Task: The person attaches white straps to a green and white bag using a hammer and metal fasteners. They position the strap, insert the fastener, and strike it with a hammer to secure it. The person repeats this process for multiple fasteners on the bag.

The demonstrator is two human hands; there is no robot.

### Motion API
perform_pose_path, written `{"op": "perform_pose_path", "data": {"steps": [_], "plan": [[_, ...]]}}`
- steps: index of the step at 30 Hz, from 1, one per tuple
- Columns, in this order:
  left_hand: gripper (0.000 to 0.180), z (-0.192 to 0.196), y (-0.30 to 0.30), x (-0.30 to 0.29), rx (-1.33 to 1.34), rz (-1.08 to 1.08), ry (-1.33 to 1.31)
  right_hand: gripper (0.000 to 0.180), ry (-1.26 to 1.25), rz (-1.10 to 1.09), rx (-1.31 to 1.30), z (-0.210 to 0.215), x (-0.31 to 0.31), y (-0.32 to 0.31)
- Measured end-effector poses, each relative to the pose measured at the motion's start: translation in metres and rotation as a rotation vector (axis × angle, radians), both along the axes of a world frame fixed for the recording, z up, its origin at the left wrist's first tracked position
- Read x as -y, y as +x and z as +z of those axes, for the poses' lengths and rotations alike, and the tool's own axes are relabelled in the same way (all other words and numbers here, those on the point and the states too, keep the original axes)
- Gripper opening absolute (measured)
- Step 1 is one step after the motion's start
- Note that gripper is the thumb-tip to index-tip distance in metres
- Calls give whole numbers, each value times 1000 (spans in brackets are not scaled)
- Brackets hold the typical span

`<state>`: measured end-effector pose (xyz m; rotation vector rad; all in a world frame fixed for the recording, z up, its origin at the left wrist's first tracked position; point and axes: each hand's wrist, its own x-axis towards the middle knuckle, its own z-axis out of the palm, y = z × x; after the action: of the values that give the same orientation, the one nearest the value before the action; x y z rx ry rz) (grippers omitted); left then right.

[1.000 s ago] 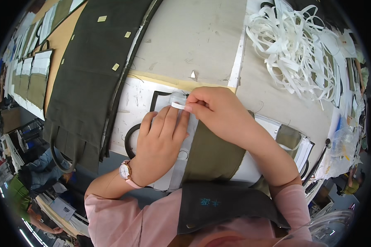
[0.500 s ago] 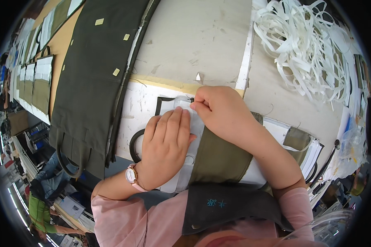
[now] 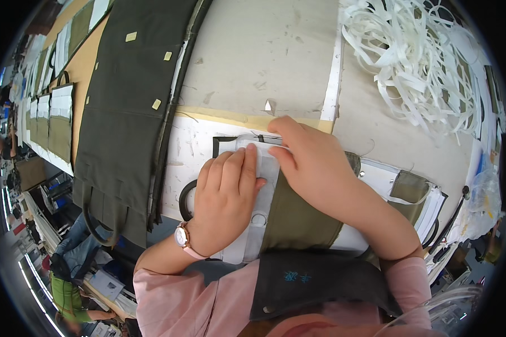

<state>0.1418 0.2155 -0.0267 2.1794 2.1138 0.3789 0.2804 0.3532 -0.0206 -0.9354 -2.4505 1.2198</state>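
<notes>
Head view: translucent white strip [image 3: 269, 177] already lies along olive-green fabric panel [image 3: 303, 216], attachment unconfirmed; left hand [image 3: 225, 185] flat upon strip, right hand [image 3: 315, 154] released.

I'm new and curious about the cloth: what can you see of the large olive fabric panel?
The olive fabric panel looks plain and matte, like woven cloth. It lies flat, its left edge along a whitish translucent strip. The right forearm crosses over its upper part; whether they touch is unclear. The dark apron hides its near end.
</notes>
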Motion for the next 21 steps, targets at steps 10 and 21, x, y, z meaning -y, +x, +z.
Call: {"op": "perform_pose_path", "data": {"steps": [10,21], "plan": [[58,7,0,0,-83,-43,-65,29,236,58,-148,-12,4,48],[56,11,2,-3,-155,-45,-101,27,238,68,-160,-18,1,48]]}}
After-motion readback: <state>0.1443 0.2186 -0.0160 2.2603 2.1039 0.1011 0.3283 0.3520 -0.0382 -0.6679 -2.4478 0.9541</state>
